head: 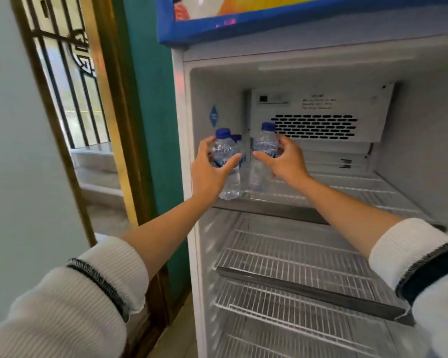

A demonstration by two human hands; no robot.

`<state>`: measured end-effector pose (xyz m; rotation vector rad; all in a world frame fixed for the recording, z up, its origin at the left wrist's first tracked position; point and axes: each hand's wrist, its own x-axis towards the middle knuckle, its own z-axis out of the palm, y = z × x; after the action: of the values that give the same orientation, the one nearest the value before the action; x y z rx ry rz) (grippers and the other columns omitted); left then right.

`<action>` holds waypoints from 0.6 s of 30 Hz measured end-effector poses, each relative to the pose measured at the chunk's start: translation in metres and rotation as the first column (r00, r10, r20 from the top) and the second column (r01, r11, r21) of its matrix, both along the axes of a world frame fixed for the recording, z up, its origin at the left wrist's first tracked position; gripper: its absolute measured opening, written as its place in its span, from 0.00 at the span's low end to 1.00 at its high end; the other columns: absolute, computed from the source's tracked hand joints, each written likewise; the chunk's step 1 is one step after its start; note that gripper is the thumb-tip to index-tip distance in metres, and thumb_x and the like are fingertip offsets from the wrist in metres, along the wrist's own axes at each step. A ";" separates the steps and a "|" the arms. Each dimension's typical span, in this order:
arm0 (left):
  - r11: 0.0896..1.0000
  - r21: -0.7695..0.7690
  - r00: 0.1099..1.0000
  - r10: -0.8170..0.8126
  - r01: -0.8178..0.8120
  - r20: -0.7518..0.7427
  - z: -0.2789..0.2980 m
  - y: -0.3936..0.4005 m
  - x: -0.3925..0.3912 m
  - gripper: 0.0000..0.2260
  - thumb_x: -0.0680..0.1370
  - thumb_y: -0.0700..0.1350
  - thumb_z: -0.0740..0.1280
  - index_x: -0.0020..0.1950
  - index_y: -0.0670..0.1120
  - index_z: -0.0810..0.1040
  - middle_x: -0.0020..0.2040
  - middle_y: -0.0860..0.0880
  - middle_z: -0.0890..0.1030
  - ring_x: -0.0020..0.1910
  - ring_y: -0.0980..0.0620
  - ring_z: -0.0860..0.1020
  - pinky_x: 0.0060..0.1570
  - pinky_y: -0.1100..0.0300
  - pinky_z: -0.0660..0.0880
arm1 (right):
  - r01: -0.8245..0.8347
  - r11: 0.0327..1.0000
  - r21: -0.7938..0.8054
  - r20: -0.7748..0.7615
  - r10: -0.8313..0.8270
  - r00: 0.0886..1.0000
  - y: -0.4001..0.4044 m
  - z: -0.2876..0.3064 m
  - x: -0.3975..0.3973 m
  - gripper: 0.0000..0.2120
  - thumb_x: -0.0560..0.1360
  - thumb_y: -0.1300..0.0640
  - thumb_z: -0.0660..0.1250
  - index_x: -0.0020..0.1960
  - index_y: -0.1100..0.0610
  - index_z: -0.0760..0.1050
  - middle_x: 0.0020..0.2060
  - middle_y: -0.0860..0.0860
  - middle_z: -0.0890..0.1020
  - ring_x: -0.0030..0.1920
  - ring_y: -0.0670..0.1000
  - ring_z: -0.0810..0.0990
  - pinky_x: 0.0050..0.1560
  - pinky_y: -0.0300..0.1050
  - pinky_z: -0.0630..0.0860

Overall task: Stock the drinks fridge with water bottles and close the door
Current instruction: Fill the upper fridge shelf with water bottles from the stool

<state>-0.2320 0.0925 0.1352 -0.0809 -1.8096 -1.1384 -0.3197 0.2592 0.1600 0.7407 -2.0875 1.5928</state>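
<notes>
The drinks fridge (411, 104) stands open in front of me, its door out of view. My left hand (207, 171) grips a clear water bottle with a blue cap (224, 148) at the left front of the top wire shelf (347, 187). My right hand (285, 161) grips a second blue-capped bottle (265, 140) just to its right, standing on the same shelf. Behind the left bottle a third bottle's blue cap (237, 137) shows, its body mostly hidden.
Two lower wire shelves (295, 257) hold nothing that I can see. A vent panel (316, 126) sits on the fridge's back wall. To the left are a green wall (145, 125), a gold-framed lattice panel (70, 73) and steps beyond it.
</notes>
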 end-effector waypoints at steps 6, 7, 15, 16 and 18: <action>0.998 0.026 0.998 0.059 -0.059 0.010 -0.008 0.006 -0.008 0.29 0.70 0.58 0.73 0.67 0.53 0.69 0.53 0.66 0.74 0.51 0.65 0.77 0.53 0.66 0.77 | 0.021 0.996 0.081 0.133 -0.031 0.991 -0.005 -0.017 -0.028 0.23 0.68 0.51 0.78 0.57 0.53 0.72 0.45 0.45 0.78 0.43 0.47 0.80 0.27 0.41 0.79; 0.998 0.023 0.998 0.066 -0.067 0.008 -0.007 0.007 -0.008 0.28 0.70 0.58 0.73 0.67 0.53 0.68 0.53 0.67 0.73 0.50 0.67 0.76 0.52 0.68 0.76 | 0.023 0.997 0.080 0.150 -0.035 0.988 -0.008 -0.019 -0.031 0.22 0.68 0.51 0.77 0.57 0.52 0.72 0.43 0.43 0.77 0.42 0.46 0.79 0.29 0.42 0.80; 0.995 0.001 0.995 0.102 -0.102 -0.017 -0.011 0.009 -0.011 0.31 0.69 0.66 0.70 0.67 0.56 0.67 0.63 0.54 0.75 0.59 0.54 0.77 0.59 0.56 0.77 | 0.004 1.000 0.024 0.175 -0.008 0.985 -0.029 -0.024 -0.050 0.27 0.67 0.48 0.77 0.62 0.54 0.73 0.51 0.49 0.79 0.45 0.48 0.78 0.44 0.50 0.83; 0.995 0.005 0.995 0.100 -0.100 -0.016 -0.012 0.009 -0.012 0.31 0.69 0.66 0.70 0.68 0.55 0.67 0.64 0.54 0.75 0.60 0.54 0.77 0.59 0.56 0.78 | -0.013 0.999 0.035 0.173 0.006 0.985 -0.029 -0.025 -0.051 0.28 0.67 0.48 0.78 0.62 0.54 0.73 0.52 0.49 0.80 0.46 0.49 0.79 0.46 0.51 0.82; 0.995 0.014 0.995 0.095 -0.095 -0.015 -0.012 0.010 -0.011 0.32 0.69 0.67 0.69 0.68 0.55 0.67 0.63 0.55 0.75 0.60 0.54 0.77 0.58 0.55 0.78 | -0.055 0.996 0.072 0.190 0.041 0.981 -0.026 -0.024 -0.054 0.32 0.65 0.48 0.79 0.65 0.53 0.71 0.55 0.51 0.79 0.49 0.50 0.79 0.42 0.48 0.82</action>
<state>-0.2433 0.1022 0.1231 0.0036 -1.7727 -1.0797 -0.3733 0.2334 0.1362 0.6946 -2.2930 1.6739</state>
